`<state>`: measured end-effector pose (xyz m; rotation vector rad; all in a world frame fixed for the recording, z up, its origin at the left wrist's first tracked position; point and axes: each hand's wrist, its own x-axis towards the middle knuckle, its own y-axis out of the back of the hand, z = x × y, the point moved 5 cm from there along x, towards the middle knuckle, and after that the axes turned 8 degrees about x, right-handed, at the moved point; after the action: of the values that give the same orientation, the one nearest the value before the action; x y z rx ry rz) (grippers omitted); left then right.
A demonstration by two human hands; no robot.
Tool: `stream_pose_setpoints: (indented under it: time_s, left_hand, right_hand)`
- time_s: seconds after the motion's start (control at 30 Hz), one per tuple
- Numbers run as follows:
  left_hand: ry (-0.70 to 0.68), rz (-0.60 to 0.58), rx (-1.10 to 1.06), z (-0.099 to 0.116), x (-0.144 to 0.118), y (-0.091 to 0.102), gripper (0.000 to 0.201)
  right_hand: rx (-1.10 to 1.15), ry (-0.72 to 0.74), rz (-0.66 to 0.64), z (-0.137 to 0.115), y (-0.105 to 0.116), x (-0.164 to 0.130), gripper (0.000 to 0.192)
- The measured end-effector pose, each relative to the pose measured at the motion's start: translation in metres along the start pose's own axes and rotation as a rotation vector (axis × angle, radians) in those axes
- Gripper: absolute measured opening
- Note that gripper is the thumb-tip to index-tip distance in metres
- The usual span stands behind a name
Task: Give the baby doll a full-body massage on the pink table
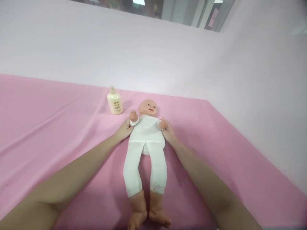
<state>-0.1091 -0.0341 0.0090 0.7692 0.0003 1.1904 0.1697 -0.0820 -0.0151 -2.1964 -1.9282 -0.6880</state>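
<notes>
A baby doll (147,131) in a white cloth top and trousers lies on its back, head at the far end and bare feet towards me. My left hand (125,129) holds the doll's side by its raised arm, at the left of the picture. On the opposite side, my right hand (169,134) grips the doll just below its other arm. Most of my fingers are hidden behind the doll's arms and body. A cream-coloured pump bottle (115,103) with a small printed label stands upright beyond my left hand, apart from it.
The doll and bottle rest on a pink cloth (83,143) with creases at the left. A pale wall (100,48) rises behind the cloth and along the right. Above the wall is a window (182,12).
</notes>
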Motion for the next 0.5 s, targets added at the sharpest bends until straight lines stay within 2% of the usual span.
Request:
stream_pose_setpoints:
  time_s: [0.17,0.5]
  left_hand:
    - [0.003,-0.005,-0.007,-0.0003,0.0004,-0.0008,0.035]
    - [-0.036,-0.007,0.026,-0.0046,0.0017,-0.0022,0.035]
  right_hand:
    - [0.024,0.006,0.039,-0.0016,0.0006,-0.0006,0.037]
    - [0.032,-0.022,0.032,-0.005,0.0002,-0.0024,0.038]
